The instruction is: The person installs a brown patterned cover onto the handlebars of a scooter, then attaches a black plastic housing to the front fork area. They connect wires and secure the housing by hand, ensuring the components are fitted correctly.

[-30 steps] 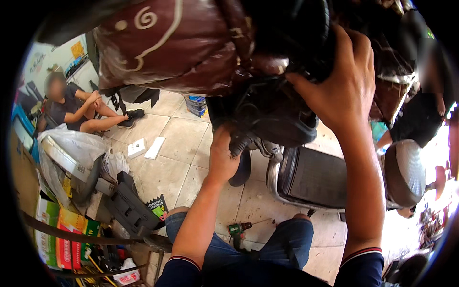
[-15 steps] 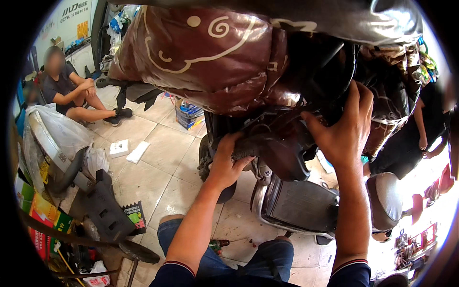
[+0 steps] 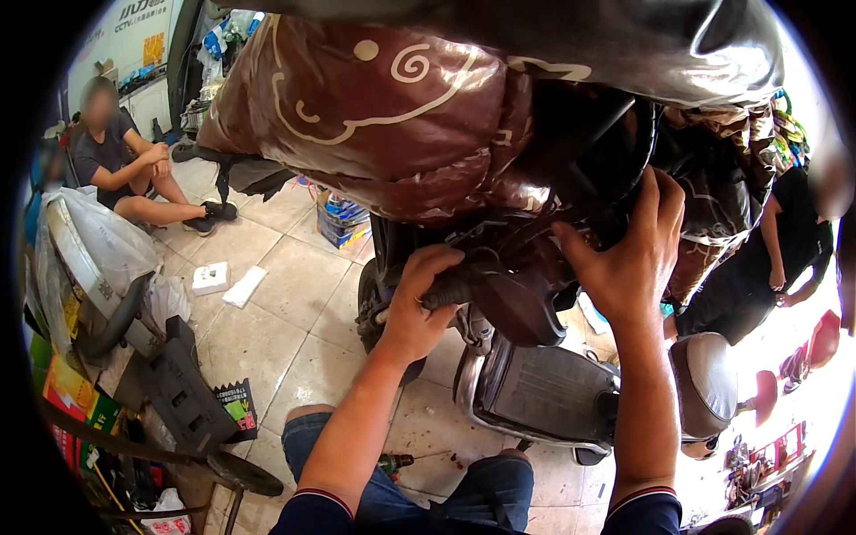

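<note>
A scooter stands before me, its front draped with a brown quilted wind cover (image 3: 383, 134). My left hand (image 3: 417, 308) is closed around the dark ribbed handlebar grip (image 3: 448, 292). Between my hands sits a dark maroon plastic housing (image 3: 526, 303), tilted over the metal stem. At its right side, my right hand (image 3: 629, 254) holds the housing with thumb and fingers curled over its edge, close to a black cable (image 3: 653, 134). The fingertips partly vanish into shadow under the cover. Below lie the scooter's footboard (image 3: 557, 392) and seat (image 3: 707, 370).
One person (image 3: 116, 160) sits on the floor at far left; another in black (image 3: 758, 259) is at the right. A white box (image 3: 211, 278) lies on the tiles. Plastic-wrapped parts and a black plastic panel (image 3: 187, 392) crowd the left. A green-and-black tool (image 3: 392, 462) lies between my legs.
The view has shifted slightly, moving the surroundings left. The maroon housing sits a little lower, and my right hand has moved slightly left and down with it. My left hand stays at the grip.
</note>
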A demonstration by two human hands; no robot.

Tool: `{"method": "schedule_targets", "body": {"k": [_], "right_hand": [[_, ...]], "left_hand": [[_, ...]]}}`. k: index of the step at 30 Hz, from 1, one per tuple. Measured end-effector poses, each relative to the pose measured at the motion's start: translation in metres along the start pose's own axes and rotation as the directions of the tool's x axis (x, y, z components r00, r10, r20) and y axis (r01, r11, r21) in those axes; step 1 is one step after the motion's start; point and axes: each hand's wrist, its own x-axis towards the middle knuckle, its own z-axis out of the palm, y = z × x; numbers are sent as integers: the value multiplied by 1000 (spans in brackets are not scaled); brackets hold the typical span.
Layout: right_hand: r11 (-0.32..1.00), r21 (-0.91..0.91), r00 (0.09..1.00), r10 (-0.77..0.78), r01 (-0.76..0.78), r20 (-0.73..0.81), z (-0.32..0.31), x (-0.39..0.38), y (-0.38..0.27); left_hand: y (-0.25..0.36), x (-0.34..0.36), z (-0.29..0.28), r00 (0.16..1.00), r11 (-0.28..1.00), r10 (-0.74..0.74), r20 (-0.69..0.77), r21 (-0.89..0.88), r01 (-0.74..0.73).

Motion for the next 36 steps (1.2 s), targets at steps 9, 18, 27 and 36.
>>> {"method": "schedule_targets", "body": {"k": [9,18,27,36], "right_hand": [[1000,8,1000,-1,1,9,-1,0,2],[1000,23,1000,15,-16,21,-3,1,-1],[999,41,1000,-6,6,8,-2,2,2],[997,80,1000,24,-23,-14,-3,2,7]], "left_hand": [[1,22,-10,923,911,-290,252,-221,347],[-26,29,-10,872,808,-417,258,-334,486],[-14,30,-11,935,946,-312,166,-40,323],[-23,15,-4,970,961,-242,-11,-141,238]]}}
